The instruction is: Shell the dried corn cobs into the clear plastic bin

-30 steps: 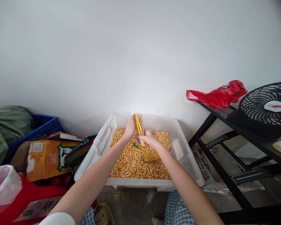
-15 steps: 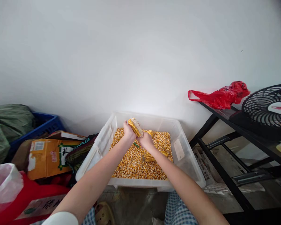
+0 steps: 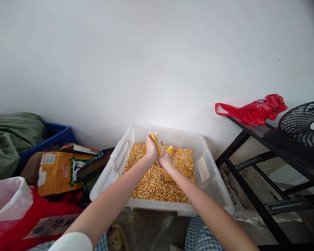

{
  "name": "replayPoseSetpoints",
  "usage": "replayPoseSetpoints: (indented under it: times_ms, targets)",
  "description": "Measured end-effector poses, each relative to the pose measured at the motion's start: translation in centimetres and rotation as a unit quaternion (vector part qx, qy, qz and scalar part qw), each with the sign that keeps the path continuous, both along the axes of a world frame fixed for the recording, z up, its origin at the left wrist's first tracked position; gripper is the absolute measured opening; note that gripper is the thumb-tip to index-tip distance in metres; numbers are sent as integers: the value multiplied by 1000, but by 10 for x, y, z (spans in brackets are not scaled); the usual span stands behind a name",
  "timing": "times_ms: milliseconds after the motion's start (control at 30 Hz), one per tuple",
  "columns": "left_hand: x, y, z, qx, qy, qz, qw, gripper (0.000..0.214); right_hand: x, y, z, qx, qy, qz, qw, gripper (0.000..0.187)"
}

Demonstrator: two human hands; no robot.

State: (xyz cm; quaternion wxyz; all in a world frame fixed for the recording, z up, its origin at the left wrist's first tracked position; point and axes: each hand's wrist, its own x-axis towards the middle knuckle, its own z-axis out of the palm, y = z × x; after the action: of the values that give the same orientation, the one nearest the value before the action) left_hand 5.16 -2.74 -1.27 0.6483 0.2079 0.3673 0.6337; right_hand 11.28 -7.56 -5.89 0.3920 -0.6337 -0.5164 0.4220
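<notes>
Left hand (image 3: 151,149) closed around the upper part of a corn cob (image 3: 157,143), fingers wrapped, with the cob's tip showing just past them. The cob lies over the far half of a translucent plastic bin (image 3: 174,131), above the loose yellow corn kernels (image 3: 157,186), with its long axis tilted from upper left down to lower right. A pale stripe runs along it, apparently bare of kernels. Right hand (image 3: 165,161) pressed against the cob's lower end from the near side, the two hands touching; its fingers are hidden, so whether it grips cannot be told. Left hand is nearer the cob's tip, right hand nearer its butt.

A second cob (image 3: 177,176) rests on the kernels under the right forearm, partly hidden. A short cob piece (image 3: 170,150) lies just beyond the right hand.

Against the frame half a second back: the hands sit closer together, and the cob stands more steeply. The bin sits further right in view.

Beyond the bin's left wall: a cardboard box (image 3: 60,173) and a blue crate (image 3: 59,136).
</notes>
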Motion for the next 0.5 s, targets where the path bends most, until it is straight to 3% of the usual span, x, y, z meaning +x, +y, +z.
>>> replayPoseSetpoints:
  times_ms: [367, 500]
  targets:
    - [-5, -4, -3, -13, 40, -6, 999, 47, -9, -11, 6, -22, 80, 34, 996, 16]
    - [-6, -4, -3, -4, -5, -29, 1000, 47, -8, -13, 8, -27, 77, 38, 996, 16]
